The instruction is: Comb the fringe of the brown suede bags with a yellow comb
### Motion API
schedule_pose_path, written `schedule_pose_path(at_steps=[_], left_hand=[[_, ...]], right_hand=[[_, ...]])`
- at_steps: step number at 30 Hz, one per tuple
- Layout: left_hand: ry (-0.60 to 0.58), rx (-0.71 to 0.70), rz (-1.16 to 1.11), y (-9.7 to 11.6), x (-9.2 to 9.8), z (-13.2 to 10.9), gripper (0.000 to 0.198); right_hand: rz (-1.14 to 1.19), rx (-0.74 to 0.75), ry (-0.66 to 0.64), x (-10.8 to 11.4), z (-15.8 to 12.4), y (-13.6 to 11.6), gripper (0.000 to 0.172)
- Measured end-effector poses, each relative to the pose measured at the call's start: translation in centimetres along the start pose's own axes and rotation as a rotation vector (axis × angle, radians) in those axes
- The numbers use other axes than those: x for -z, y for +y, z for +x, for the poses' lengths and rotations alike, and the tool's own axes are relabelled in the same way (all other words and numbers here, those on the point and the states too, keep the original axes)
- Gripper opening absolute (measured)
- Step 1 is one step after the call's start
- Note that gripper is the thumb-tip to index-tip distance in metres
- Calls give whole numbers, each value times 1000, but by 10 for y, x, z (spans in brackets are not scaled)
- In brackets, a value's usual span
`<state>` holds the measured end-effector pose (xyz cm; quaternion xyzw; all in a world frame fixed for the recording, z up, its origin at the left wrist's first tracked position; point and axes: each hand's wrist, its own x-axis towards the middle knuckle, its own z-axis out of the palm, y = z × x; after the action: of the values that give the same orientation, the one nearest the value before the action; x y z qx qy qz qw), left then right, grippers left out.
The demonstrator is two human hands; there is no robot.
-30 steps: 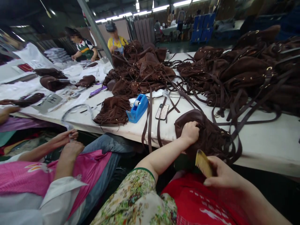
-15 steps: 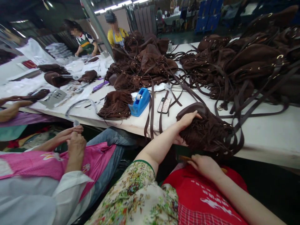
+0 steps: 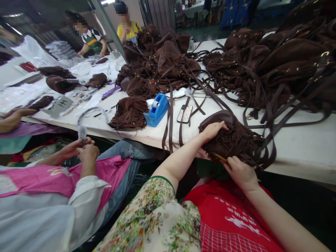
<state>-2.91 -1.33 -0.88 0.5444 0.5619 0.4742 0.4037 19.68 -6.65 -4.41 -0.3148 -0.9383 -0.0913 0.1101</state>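
A dark brown suede bag with fringe [image 3: 244, 141] lies at the table's front edge, its smooth flap towards the left. My left hand [image 3: 213, 131] grips the bag's left side, fingers stretched over the top, the thumb mostly hidden. Pinched in my right hand [image 3: 241, 171] is a yellowish comb [image 3: 219, 157], seen nearly edge-on. It touches the fringe on the bag's near side, and its teeth cannot be made out there. Long brown straps [image 3: 270, 154] trail off the bag's right end.
Piles of brown bags [image 3: 294, 66] cover the back of the white table [image 3: 304, 150]. A phone [image 3: 184, 113], a blue tape dispenser [image 3: 156, 110] and another fringed bag [image 3: 129, 112] lie to the left. At my left, a co-worker's hands [image 3: 88, 150] hold a plastic-wrapped strap [image 3: 91, 111].
My right hand has risen with the comb from below the table edge to the bag's fringe. My left hand stays on the bag. The view has tipped slightly downward.
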Motion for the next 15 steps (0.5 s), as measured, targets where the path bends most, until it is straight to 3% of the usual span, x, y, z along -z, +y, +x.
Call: schedule_pose_path(at_steps=[6,10,15], left_hand=[[5,6,44,-2,-1,0,47],[0,-14,70,-1,-2,-1,46],[-15,-18,117,4,-2,-2,44]], right_hand=[[222,8,-88,-24,-20,-7,39],[355,11,-155,-28,-21,-3,40],[918,-72,-499,-21,-18,-1,39]])
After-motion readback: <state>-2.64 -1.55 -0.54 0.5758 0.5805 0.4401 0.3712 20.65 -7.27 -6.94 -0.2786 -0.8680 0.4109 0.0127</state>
